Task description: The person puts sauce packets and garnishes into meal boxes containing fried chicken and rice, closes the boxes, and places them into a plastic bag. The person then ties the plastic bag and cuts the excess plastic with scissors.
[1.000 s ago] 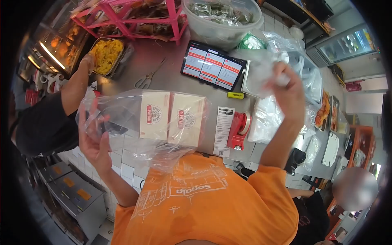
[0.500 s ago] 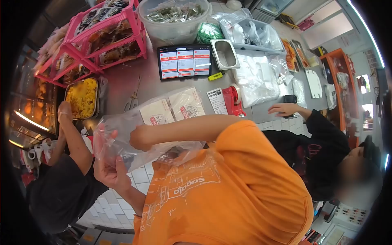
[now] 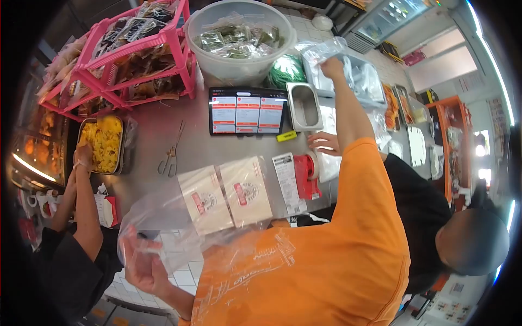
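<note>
At the lower left, my left hand [image 3: 145,269] pinches the end of a large clear plastic bag [image 3: 157,217]. The bag stretches right, across two cream-coloured cartons with red logos, one carton [image 3: 201,200] beside the other carton [image 3: 246,191]. Whether both lie fully inside the bag I cannot tell. My right hand [image 3: 333,68] is far forward at a grey-blue basket [image 3: 309,69] of clear plastic packaging [image 3: 356,70]. Its fingers look closed against the plastic; what they hold is too small to make out.
A tablet [image 3: 247,111], steel container [image 3: 304,106], yellow highlighter [image 3: 286,136], receipt [image 3: 290,183], red tape dispenser [image 3: 306,176] and scissors [image 3: 169,157] lie around the cartons. A co-worker's hand [image 3: 324,142] is close under my right arm; another's [image 3: 83,156] touches a tray of yellow food [image 3: 120,163].
My right hand has left the bag and swung forward and right to the basket. My left hand still grips the bag. The right-hand co-worker's hand has moved left, towards the tape dispenser.
</note>
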Demonstrator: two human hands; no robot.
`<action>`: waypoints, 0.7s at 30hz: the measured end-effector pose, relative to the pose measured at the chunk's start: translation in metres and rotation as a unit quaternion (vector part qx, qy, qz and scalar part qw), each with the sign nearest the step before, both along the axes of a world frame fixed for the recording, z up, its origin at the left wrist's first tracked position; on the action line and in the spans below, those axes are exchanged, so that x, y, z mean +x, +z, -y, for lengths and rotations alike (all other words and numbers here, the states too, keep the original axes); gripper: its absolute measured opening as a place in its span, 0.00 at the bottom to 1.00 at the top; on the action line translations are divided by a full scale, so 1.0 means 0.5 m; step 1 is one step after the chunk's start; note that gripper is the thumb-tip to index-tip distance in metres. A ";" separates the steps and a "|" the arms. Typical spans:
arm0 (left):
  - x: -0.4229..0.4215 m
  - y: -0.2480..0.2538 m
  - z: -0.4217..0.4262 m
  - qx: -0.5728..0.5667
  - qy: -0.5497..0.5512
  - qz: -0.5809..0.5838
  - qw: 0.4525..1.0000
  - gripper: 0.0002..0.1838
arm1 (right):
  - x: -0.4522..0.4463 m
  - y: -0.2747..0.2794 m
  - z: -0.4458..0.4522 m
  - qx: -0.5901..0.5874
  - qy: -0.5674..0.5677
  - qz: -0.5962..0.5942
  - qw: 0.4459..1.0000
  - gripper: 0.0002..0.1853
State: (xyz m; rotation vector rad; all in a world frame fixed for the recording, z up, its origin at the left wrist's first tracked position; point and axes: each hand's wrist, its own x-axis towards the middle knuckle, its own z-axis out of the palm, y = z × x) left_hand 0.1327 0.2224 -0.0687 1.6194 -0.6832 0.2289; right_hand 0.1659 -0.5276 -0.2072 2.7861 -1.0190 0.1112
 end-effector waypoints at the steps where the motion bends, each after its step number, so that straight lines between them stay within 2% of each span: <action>1: -0.012 -0.004 -0.005 0.005 0.008 -0.004 1.000 0.35 | -0.003 -0.045 0.037 0.087 -0.030 -0.013 0.996 0.10; 2: -0.027 -0.008 -0.015 -0.010 0.028 -0.057 0.998 0.37 | -0.012 -0.096 0.071 0.175 -0.063 -0.027 0.982 0.09; 4: -0.034 -0.012 -0.009 -0.021 0.052 -0.115 0.992 0.39 | -0.026 -0.234 0.153 0.141 0.037 -0.030 0.989 0.09; 5: -0.036 -0.010 -0.002 -0.011 0.070 -0.107 0.992 0.40 | -0.022 -0.253 0.147 0.118 0.039 -0.065 0.990 0.09; 7: -0.034 -0.015 0.000 -0.003 0.087 -0.102 0.991 0.43 | -0.003 -0.222 0.084 0.070 0.003 -0.171 0.983 0.10; 8: -0.033 -0.018 0.002 0.001 0.095 -0.100 0.990 0.44 | 0.009 -0.187 0.039 0.087 0.006 -0.233 0.969 0.11; 10: -0.027 -0.020 0.004 -0.022 0.092 -0.130 0.987 0.45 | 0.029 -0.105 -0.075 0.219 0.081 -0.295 0.926 0.13; 12: -0.017 -0.019 0.012 -0.037 0.087 -0.134 0.987 0.45 | 0.020 -0.043 -0.211 0.359 0.207 -0.223 0.882 0.14; 13: -0.013 -0.018 0.015 -0.045 0.083 -0.127 0.987 0.45 | 0.003 -0.036 -0.269 0.363 0.280 -0.144 0.877 0.16; 15: -0.004 -0.019 0.013 -0.046 0.073 -0.117 0.989 0.45 | -0.032 -0.059 -0.345 0.284 0.372 0.028 0.883 0.18; 17: 0.005 -0.024 0.007 -0.049 0.061 -0.108 0.991 0.45 | -0.030 -0.103 -0.336 0.235 0.317 0.140 0.908 0.20; 19: 0.011 -0.032 0.000 -0.061 0.051 -0.117 0.990 0.45 | -0.009 -0.108 -0.307 0.276 0.312 0.118 0.902 0.18; 21: 0.017 -0.034 0.003 -0.065 0.050 -0.113 0.990 0.44 | -0.003 -0.102 -0.295 0.393 0.280 0.098 0.870 0.16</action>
